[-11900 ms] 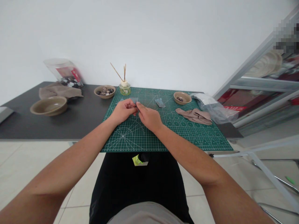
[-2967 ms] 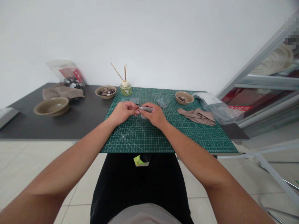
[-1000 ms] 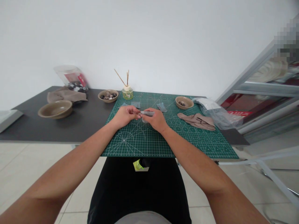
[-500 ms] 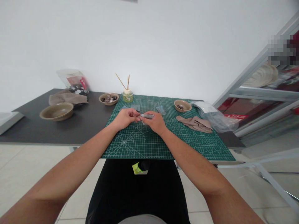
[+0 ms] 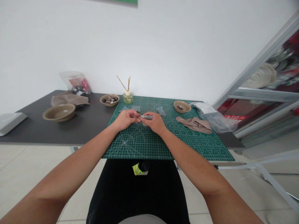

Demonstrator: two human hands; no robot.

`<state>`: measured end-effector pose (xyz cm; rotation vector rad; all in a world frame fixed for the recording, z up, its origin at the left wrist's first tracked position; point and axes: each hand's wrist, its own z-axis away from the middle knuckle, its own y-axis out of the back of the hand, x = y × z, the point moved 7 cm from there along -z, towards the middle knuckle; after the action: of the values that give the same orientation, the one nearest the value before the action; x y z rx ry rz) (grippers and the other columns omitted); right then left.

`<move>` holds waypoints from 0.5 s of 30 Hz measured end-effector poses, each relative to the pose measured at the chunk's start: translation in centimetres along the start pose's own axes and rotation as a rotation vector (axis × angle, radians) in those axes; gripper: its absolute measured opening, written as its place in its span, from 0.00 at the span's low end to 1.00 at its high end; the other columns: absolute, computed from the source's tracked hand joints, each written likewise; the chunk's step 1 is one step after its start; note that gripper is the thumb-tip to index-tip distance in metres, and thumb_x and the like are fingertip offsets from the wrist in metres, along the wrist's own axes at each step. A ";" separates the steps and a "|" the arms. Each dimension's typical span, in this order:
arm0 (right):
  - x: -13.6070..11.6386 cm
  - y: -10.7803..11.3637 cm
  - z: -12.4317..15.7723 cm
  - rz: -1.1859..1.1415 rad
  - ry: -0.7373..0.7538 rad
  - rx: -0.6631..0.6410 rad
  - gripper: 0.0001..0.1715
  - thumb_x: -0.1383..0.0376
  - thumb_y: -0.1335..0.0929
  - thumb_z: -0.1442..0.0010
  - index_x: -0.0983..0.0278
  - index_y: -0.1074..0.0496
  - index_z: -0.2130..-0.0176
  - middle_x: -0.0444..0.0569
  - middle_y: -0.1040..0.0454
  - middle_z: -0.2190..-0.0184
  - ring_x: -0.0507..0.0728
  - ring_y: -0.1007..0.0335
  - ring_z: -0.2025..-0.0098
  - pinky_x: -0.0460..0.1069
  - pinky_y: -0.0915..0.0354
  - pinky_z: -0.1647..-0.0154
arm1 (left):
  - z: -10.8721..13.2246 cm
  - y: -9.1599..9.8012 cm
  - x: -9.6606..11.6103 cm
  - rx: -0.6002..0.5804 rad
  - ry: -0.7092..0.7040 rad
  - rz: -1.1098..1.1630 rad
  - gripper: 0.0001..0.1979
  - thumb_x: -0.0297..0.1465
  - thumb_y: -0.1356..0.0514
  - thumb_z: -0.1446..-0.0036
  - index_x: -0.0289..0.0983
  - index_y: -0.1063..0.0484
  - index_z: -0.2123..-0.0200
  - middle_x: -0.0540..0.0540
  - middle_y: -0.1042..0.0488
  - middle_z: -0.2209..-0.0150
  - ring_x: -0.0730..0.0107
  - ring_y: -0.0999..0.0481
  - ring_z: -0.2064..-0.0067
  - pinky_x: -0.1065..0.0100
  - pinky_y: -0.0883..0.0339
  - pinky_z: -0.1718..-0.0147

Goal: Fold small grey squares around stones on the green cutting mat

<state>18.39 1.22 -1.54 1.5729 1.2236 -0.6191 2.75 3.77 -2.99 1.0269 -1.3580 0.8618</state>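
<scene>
Over the green cutting mat (image 5: 123, 149), my right hand (image 5: 157, 123) is closed around a small clear plastic bag (image 5: 147, 117). The bag's greyish edge shows above the fingers, and part of it hangs below them. My left hand (image 5: 126, 119) is closed in a pinch at the bag's left end, its fingertips meeting those of my right hand. Whether a small item is between the left fingertips cannot be made out. Behind the hands lie more small plastic bags, one bag (image 5: 135, 108) by the left hand and another bag (image 5: 160, 110) by the right.
At left are an unfilled bowl (image 5: 59, 113), a brown cloth (image 5: 70, 99), a jar of stones (image 5: 80, 88), a stone bowl (image 5: 109, 100) and a white device (image 5: 11, 123). A reed diffuser (image 5: 128, 97) stands behind. Rightward are a small bowl (image 5: 182, 106), cloth (image 5: 195, 124) and plastic packaging (image 5: 216, 118).
My view has tilted up slightly, with more of the green wall panel showing. Both hands stay together at the plastic bag, with only a slight shift of the left fingers.
</scene>
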 end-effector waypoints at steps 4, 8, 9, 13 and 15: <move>-0.2 0.0 0.1 -0.001 -0.001 0.001 0.13 0.54 0.27 0.47 0.61 0.22 0.67 0.45 0.21 0.71 0.55 0.27 0.67 0.48 0.34 0.64 | 0.0 0.0 0.2 0.002 -0.027 -0.021 0.17 0.33 0.26 0.65 0.35 0.26 0.70 0.49 0.21 0.75 0.68 0.21 0.72 0.64 0.27 0.67; -0.6 -0.2 0.0 0.006 0.048 -0.026 0.13 0.54 0.29 0.43 0.60 0.23 0.64 0.45 0.21 0.67 0.55 0.26 0.63 0.49 0.34 0.59 | 0.0 0.2 0.3 0.029 -0.051 -0.022 0.18 0.34 0.26 0.66 0.35 0.26 0.71 0.49 0.21 0.75 0.70 0.23 0.73 0.65 0.28 0.69; -0.7 -0.3 0.0 0.009 0.064 -0.033 0.12 0.54 0.30 0.43 0.60 0.23 0.63 0.45 0.21 0.66 0.55 0.26 0.62 0.49 0.34 0.57 | 0.0 0.3 0.3 0.034 -0.051 -0.018 0.18 0.34 0.26 0.66 0.35 0.27 0.72 0.49 0.21 0.75 0.70 0.23 0.73 0.65 0.28 0.69; -0.5 -0.4 -0.1 0.017 0.080 -0.042 0.12 0.55 0.31 0.41 0.60 0.24 0.62 0.45 0.21 0.65 0.55 0.26 0.62 0.49 0.34 0.57 | -0.1 0.3 0.2 0.043 -0.040 -0.014 0.18 0.33 0.25 0.67 0.35 0.28 0.72 0.49 0.21 0.75 0.70 0.23 0.73 0.66 0.28 0.69; -0.3 -0.3 -0.1 0.013 0.061 -0.040 0.13 0.54 0.30 0.42 0.60 0.23 0.63 0.45 0.21 0.66 0.55 0.26 0.63 0.49 0.34 0.58 | -0.1 0.2 0.3 0.043 -0.041 -0.029 0.18 0.33 0.26 0.66 0.35 0.27 0.72 0.50 0.22 0.76 0.70 0.23 0.73 0.66 0.28 0.69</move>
<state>17.94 1.18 -1.38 1.5758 1.2625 -0.5383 2.56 3.89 -2.71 1.1006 -1.3607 0.8560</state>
